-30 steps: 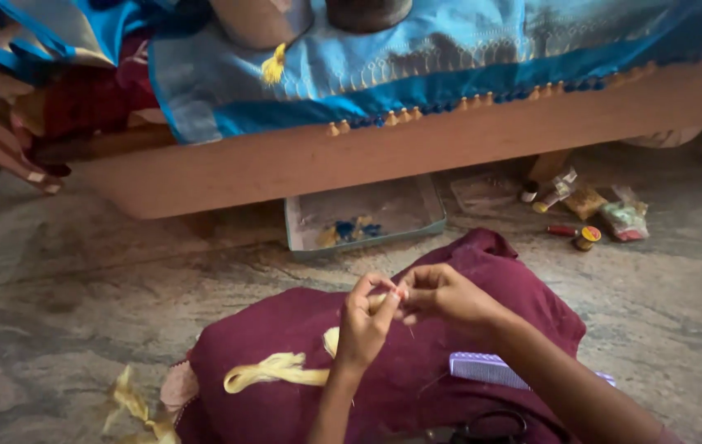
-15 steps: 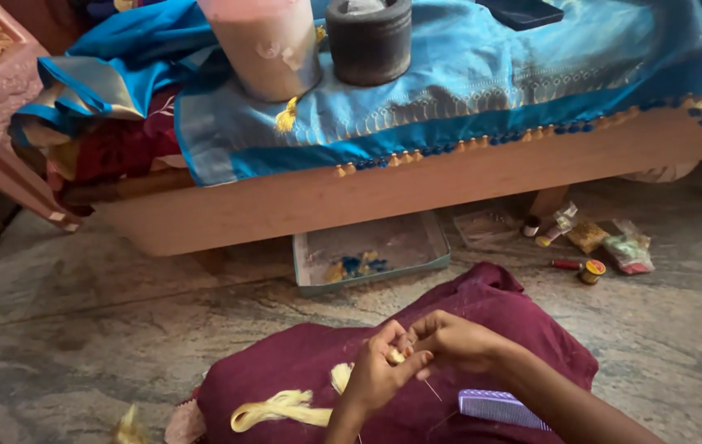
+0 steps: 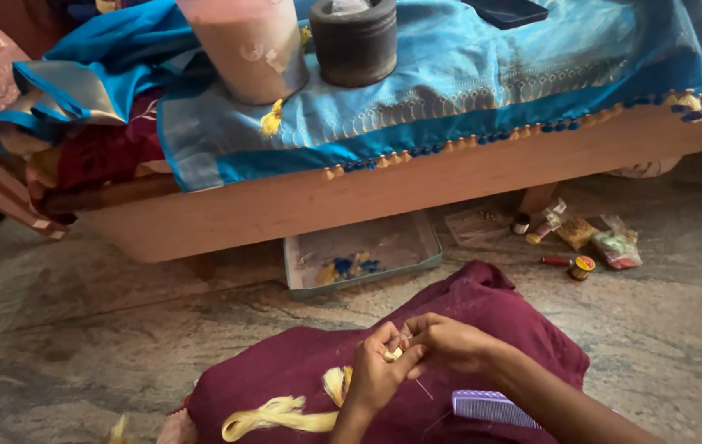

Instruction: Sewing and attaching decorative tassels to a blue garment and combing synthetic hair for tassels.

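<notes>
left hand [image 3: 374, 374]: grip pinched on a small yellow tassel [image 3: 392, 354]
right hand [image 3: 448, 341]: fingertips pinching the same tassel
under them: maroon cloth [image 3: 482, 300], lilac comb [image 3: 495, 407]

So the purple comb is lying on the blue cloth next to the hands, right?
Not quite. The head view shows the purple comb lying on the maroon cloth, not a blue one. It is next to the right hand and left hand, which pinch yellow thread.
</notes>
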